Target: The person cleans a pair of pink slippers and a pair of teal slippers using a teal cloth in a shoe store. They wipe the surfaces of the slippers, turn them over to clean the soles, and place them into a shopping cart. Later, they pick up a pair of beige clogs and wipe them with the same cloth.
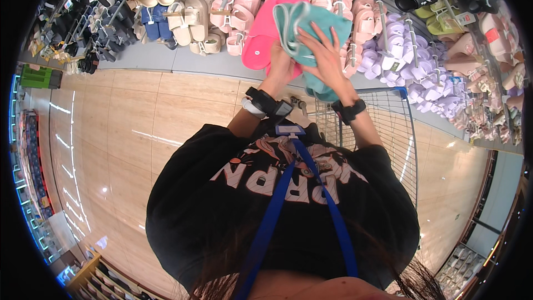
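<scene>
My left hand point(282, 63) grips a pair of bright pink slippers point(259, 35) in front of the shoe display. A folded teal cloth with a pale edge point(291, 18) lies over the right part of the slippers. My right hand point(322, 52) is spread over this cloth and presses it against them, and part of the cloth hangs below the palm. The fingers of my left hand are partly hidden behind the cloth and slippers. Both wrists wear black bands.
Racks of beige sandals point(193, 18), pale pink sandals point(364, 18) and lilac slippers point(399, 46) hang ahead. A wire shopping cart point(374, 121) stands close on my right, below the racks. A green crate point(37, 76) is at the far left on the tiled floor point(125, 141).
</scene>
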Demonstrator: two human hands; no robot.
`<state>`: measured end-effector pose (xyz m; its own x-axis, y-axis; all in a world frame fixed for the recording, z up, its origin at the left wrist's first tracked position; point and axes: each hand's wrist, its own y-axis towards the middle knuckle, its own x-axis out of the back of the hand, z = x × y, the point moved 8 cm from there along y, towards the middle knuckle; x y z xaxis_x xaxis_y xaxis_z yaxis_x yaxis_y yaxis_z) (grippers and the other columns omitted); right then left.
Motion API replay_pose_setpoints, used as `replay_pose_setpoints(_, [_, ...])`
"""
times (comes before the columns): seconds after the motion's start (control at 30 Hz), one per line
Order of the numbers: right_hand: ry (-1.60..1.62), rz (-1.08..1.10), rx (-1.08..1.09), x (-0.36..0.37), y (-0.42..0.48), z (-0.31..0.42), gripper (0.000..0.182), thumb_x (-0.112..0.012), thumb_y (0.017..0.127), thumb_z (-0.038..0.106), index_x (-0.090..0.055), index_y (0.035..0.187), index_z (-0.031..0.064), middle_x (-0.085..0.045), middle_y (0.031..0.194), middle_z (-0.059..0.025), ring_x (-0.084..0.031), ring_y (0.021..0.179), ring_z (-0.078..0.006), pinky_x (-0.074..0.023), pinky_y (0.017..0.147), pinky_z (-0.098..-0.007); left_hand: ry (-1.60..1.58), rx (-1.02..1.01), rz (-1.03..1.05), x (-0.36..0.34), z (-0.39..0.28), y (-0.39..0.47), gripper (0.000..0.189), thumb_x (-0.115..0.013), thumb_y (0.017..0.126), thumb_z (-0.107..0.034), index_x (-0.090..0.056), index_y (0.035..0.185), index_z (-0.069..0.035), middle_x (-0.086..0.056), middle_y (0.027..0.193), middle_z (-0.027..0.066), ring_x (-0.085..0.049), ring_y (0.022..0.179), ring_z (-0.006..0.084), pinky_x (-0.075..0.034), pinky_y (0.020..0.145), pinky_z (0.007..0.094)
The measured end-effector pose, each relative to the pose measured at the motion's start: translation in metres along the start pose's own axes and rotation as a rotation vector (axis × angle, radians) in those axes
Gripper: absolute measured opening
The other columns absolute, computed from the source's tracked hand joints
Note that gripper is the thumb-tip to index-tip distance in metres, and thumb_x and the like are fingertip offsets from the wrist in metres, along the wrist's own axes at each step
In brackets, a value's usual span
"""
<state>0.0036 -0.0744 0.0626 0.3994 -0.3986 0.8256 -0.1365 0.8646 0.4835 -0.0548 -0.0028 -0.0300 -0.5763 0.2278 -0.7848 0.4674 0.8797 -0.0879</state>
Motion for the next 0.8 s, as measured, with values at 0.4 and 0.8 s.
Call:
replay_pose_setpoints(0.4, [-0.008,-0.176,-0.015,-0.018,-0.013,-0.008,0.07,-0.069,0.056,0.003,-0.05,0.121,0.0235,-0.03,0.139,-0.0068,-0.03,0.125,-0.0354,-0.0282,0.099,-0.0524,-0.107,0.067,0.014,-0.005,-0.027,0.014,0.033,-0.046,0.091,-0.03,-0.054,0.104,-0.001,-0.061,0.095,0.009,-0.061,0.081,0.0169,-0.051,0.068,0.0286])
replay_pose_setpoints(0.8, [0.23,-0.392,-0.277,0.015,-0.048,-0.059,0.059,-0.056,0.063,-0.007,-0.045,0.12,0.0036,-0.049,0.121,-0.0141,-0.05,0.108,-0.0267,-0.0404,0.091,-0.034,-0.318,-0.003,-0.072,0.015,-0.05,0.019,0.028,-0.056,0.087,-0.02,-0.05,0.11,-0.007,-0.054,0.108,0.0042,-0.052,0.102,0.0156,-0.044,0.088,0.0321])
